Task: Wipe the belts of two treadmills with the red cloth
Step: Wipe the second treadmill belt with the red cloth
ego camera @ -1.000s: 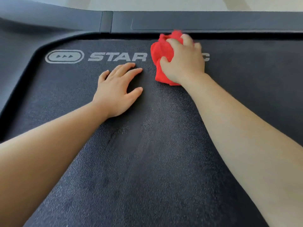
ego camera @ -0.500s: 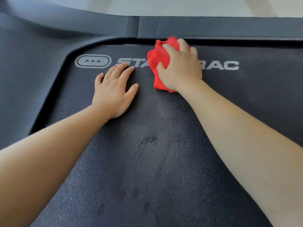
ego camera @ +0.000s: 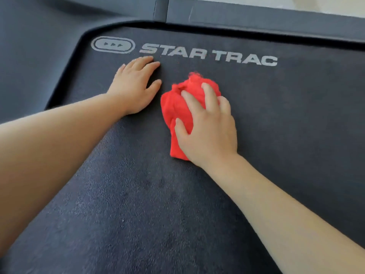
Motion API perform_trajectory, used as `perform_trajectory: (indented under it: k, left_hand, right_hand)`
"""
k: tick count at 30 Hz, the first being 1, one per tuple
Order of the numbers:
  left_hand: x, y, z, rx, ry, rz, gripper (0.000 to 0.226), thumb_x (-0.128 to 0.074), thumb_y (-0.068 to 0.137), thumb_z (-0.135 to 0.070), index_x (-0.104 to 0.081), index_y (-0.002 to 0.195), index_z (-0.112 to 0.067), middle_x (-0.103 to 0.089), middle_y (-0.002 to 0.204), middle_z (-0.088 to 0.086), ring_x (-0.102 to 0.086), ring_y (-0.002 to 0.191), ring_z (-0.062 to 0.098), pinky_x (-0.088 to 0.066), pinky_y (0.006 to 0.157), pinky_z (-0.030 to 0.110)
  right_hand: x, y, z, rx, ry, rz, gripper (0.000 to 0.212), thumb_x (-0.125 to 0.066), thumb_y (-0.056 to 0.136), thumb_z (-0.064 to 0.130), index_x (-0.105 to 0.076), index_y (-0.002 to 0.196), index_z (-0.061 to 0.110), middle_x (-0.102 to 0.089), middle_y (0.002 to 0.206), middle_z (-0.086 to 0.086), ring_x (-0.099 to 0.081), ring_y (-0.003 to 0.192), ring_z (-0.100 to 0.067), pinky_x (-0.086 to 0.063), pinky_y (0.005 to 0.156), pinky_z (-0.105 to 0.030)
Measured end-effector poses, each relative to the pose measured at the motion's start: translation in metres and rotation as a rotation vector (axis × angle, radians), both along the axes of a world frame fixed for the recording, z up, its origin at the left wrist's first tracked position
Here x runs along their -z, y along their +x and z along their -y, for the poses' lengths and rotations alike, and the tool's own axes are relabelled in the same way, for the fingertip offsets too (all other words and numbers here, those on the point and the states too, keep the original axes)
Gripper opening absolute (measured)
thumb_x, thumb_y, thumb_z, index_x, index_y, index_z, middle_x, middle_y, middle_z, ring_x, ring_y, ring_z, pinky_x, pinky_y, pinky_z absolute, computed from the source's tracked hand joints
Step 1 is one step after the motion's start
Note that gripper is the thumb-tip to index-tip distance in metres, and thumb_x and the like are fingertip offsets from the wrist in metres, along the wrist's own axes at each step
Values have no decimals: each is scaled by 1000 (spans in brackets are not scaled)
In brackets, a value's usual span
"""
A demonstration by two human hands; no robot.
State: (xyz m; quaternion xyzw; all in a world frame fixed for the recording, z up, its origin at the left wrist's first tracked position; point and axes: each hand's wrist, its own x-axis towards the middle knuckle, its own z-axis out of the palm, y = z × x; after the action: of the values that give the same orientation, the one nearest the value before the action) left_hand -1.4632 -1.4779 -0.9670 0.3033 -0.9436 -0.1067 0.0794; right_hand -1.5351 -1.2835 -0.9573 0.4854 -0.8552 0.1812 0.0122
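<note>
Wiping of one treadmill belt is the step in hand. The right hand grips the bunched red cloth, fingers curled over its top and thumb hooked into its side, pressing it onto the belt just below the STAR TRAC lettering. The left hand lies flat beside the cloth, fingers straight, palm on the belt, holding nothing; it looks like a brace. Next, I judge, the cloth needs steady downward pressure through strokes across the belt's width, though the rough texture may drag the bundle loose. Only one belt is in view.
</note>
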Motion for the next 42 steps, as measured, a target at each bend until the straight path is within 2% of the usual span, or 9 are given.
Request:
perform_trajectory:
  k: [3, 5, 9, 12, 16, 20, 26, 33, 42]
  left_hand:
    - [-3, 42, -3, 74, -15, 31, 56, -36, 92, -42, -36, 142, -17, -31, 151, 7, -27, 139, 27, -23, 113, 49]
    - [-3, 63, -4, 32, -12, 32, 63, -31, 87, -47, -35, 143, -19, -30, 152, 6, -26, 140, 25, -22, 113, 49]
    - [1, 65, -6, -129, -4, -21, 69, -33, 83, -49, -34, 143, -14, -29, 152, 5, -23, 141, 23, -17, 116, 42]
    - [3, 65, -6, -134, -26, -28, 65, -38, 88, -46, -34, 142, -11, -29, 152, 7, -24, 141, 24, -17, 117, 40]
    - [5, 62, 0, -109, -33, -10, 58, -46, 93, -37, -32, 143, -10, -26, 154, 7, -20, 142, 23, -15, 117, 41]
    - [2, 46, 18, -86, 34, 23, 56, -38, 96, -39, -29, 145, -13, -24, 154, 6, -18, 143, 22, -14, 116, 47]
    - [4, 37, 24, -106, -36, -4, 64, -31, 86, -47, -34, 143, -20, -29, 152, 1, -23, 140, 21, -16, 113, 45]
    - [7, 37, 26, -105, -59, -31, 62, -32, 85, -48, -35, 141, -22, -31, 150, -2, -25, 139, 17, -16, 112, 44]
    - [4, 37, 26, -78, -18, -6, 60, -36, 90, -46, -32, 143, -20, -28, 152, 1, -22, 140, 19, -15, 114, 43]
  right_hand:
    - [2, 14, 0, 21, 18, -29, 58, -51, 85, 46, -39, 140, 34, -25, 153, -8, -33, 125, -36, -41, 88, -47]
    - [1, 5, 18, 22, 21, -21, 58, -50, 85, 46, -39, 140, 34, -25, 153, -7, -31, 126, -37, -40, 90, -48]
    - [-2, -19, 75, 14, 40, 10, 56, -48, 87, 45, -37, 141, 33, -21, 154, -5, -29, 130, -35, -38, 97, -48]
    - [-8, -27, 105, 42, 67, 40, 55, -48, 89, 44, -35, 141, 33, -18, 156, -5, -26, 134, -35, -35, 101, -47]
    - [-7, -13, 82, 42, 38, 8, 55, -49, 88, 46, -37, 140, 32, -23, 153, -6, -32, 128, -36, -39, 95, -47]
    - [1, 8, 50, 34, -16, -4, 55, -49, 87, 46, -39, 139, 32, -24, 152, -6, -33, 125, -35, -41, 91, -47]
    - [-1, -45, 111, 112, 10, 30, 55, -48, 88, 45, -38, 141, 34, -21, 154, -3, -28, 132, -33, -38, 97, -47]
    - [-5, -95, 168, 128, 46, 44, 56, -47, 87, 45, -37, 141, 34, -20, 156, -4, -28, 134, -35, -35, 104, -48]
    - [-5, -51, 118, 48, -9, 32, 55, -49, 87, 45, -40, 140, 34, -23, 154, -3, -29, 132, -35, -34, 104, -43]
